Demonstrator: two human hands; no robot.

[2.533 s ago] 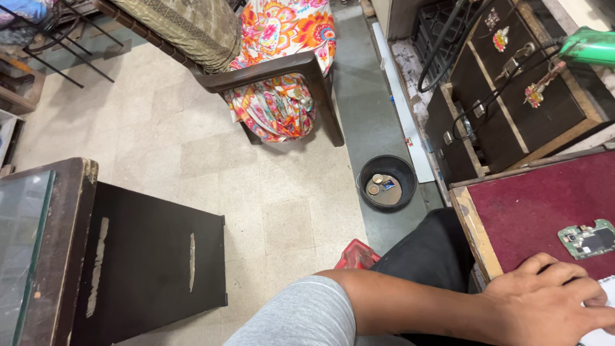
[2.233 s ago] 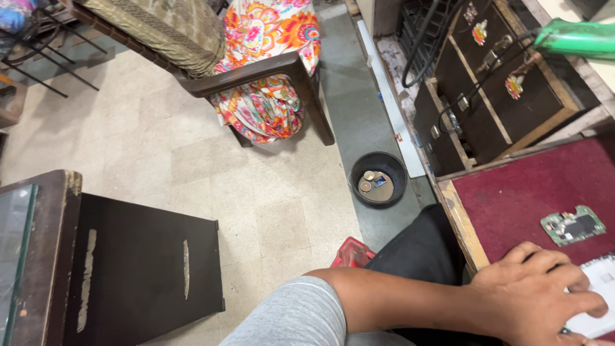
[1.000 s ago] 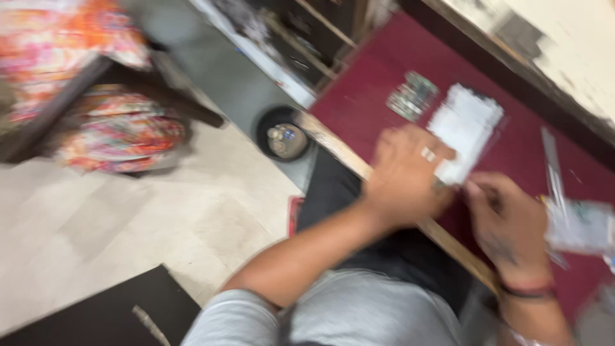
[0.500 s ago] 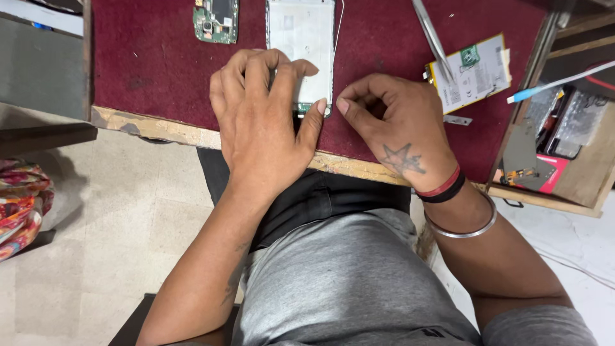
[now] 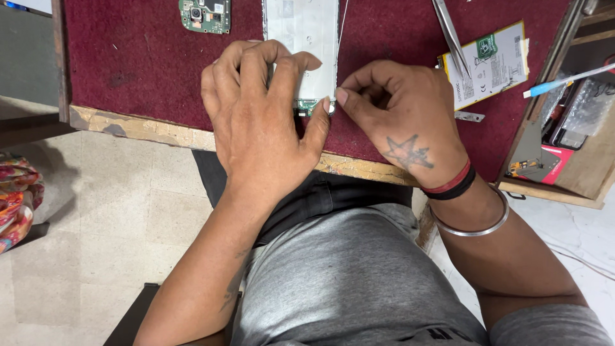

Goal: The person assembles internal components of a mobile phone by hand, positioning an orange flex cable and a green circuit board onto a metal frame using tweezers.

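An opened phone (image 5: 301,38), silver-white with a small green board at its lower end, lies on the dark red mat (image 5: 128,70). My left hand (image 5: 262,122) lies over the phone's lower part, fingers spread across it and thumb at its bottom corner. My right hand (image 5: 397,122), with a star tattoo, is pinched shut at the phone's right lower edge, its thumb tip meeting my left thumb. A thin pale wire (image 5: 342,25) runs down the phone's right edge into that pinch.
A green circuit board (image 5: 205,14) lies at the mat's top left. Metal tweezers (image 5: 451,35) rest across a flat battery (image 5: 493,57) on the right. A wooden drawer (image 5: 564,134) with a blue-tipped tool (image 5: 564,77) and small parts stands further right. Tiled floor lies below left.
The view has swung from the floor and flowered chair onto the red mat. My right hand has come in beside the left one, and both have stayed at the phone for the last half second.
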